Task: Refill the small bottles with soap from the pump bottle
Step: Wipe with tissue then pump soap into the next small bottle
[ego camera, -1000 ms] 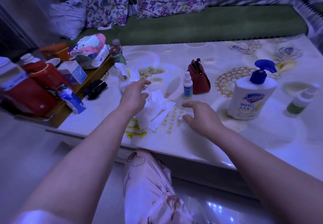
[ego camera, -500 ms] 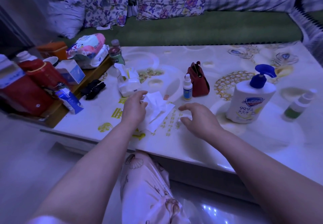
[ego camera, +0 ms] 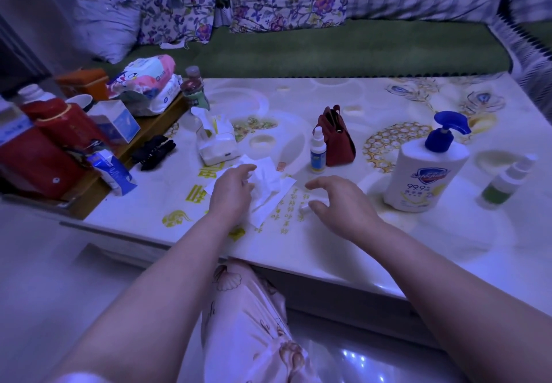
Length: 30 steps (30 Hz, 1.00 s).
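Note:
The white pump bottle (ego camera: 424, 173) with a blue pump head stands upright on the table (ego camera: 448, 233) at the right. A small white bottle with a blue label (ego camera: 317, 151) stands at the middle, beside a red pouch (ego camera: 339, 140). Another small bottle with green contents (ego camera: 504, 185) stands further right. My left hand (ego camera: 233, 191) rests on a crumpled white tissue (ego camera: 268, 182). My right hand (ego camera: 340, 203) hovers with arched fingers over a small white piece (ego camera: 310, 202) lying on the table; I cannot tell whether the fingertips touch it.
A tissue pack (ego camera: 216, 143) and a black hair clip (ego camera: 155, 152) lie left of the tissue. A wooden tray (ego camera: 98, 185) at the left edge holds red canisters, cartons and a wipes pack. A green sofa (ego camera: 328, 50) runs behind the table.
My left hand has drawn back from the tissue pack and come down onto the loose tissue. My right hand has stayed over the small white piece.

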{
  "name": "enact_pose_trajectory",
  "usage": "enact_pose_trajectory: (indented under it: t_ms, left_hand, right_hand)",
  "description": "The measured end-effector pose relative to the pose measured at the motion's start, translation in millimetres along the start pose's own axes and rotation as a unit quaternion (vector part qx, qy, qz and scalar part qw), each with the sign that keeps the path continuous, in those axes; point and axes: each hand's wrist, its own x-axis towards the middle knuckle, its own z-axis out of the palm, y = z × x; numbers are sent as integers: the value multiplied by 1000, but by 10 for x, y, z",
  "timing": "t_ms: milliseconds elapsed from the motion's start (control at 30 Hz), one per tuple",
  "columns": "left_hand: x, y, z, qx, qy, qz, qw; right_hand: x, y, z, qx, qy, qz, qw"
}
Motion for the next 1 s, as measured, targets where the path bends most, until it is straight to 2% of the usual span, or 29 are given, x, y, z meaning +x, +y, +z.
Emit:
enact_pose_trajectory:
  t_ms: [100,200,300,433,533,600,700,800,900,1000]
  left_hand:
    - [17,23,-36,-33,54,18,998]
    - [-1,-4,-17,9,-9,3,1000]
    - [-32,-26,-5,-31,45,10,998]
    - [-50,-25,6,-15,-7,-22,1000]
    - [-32,25,-31,-103,36,-51,993]
    - [-11,65,-44,-201,32,-106,973]
    - [-51,174,-60,-299,-17,-192,935]
    - [-135,351,-84,-415,-99,-261,866]
    - [-222,540,-65,-474,-205,-271,812]
    - [-301,754,0,-469,-276,-245,802]
  right_hand:
    - [3,-8,8,-1,0,-3,1000]
    - [-2,-13,14,-2,0,-4,1000]
    - [-3,-21,12,0,1,-7,1000]
    - [0,-24,24,1,-3,-8,1000]
    - [-8,-26,27,5,-2,-5,1000]
    - [-11,-19,29,9,0,-6,1000]
    - [-25,-12,33,20,0,-11,1000]
    - [-58,3,25,52,10,-11,999]
    - [-96,32,-29,108,39,5,993]
    - [-141,85,-125,185,75,23,980]
